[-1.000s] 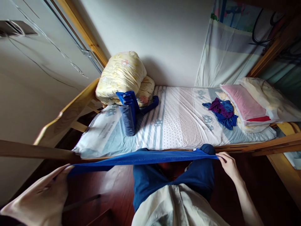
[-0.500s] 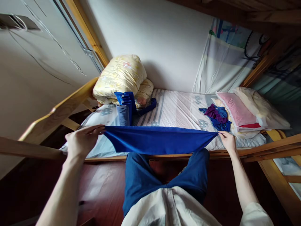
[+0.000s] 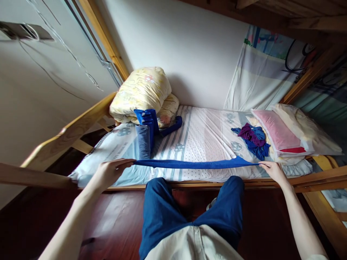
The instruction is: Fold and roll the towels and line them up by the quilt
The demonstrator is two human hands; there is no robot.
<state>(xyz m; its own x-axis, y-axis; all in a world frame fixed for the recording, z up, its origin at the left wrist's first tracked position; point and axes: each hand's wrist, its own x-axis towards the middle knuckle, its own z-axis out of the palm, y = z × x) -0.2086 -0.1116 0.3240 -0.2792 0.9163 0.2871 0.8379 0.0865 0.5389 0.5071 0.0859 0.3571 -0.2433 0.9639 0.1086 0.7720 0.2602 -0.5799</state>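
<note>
A blue cloth (image 3: 189, 164) is stretched sideways above the front of the bed, seen nearly edge-on as a narrow band with a stitched hem. My left hand (image 3: 115, 169) pinches its left corner, and my right hand (image 3: 272, 169) pinches the right corner. Beyond the left hand, a rolled grey-blue cloth (image 3: 143, 141) stands upright beside a row of folded blue cloths (image 3: 148, 117). Another rolled or folded blue cloth (image 3: 173, 126) lies to their right. Past my right hand rests a crumpled heap of purple and blue cloths (image 3: 252, 139).
The bed (image 3: 200, 126) has a patterned sheet and a wooden end board (image 3: 62, 131) at left. A folded yellow quilt (image 3: 141, 94) sits at its back left. At right lie a pink pillow (image 3: 279, 131) and other bedding. A wooden upper bunk (image 3: 260, 18) overhangs the right side.
The blue cloth has gone from a hanging, broad sheet to a thin, nearly edge-on band. Both hands are lower in view and slightly further right, still pinching its corners.
</note>
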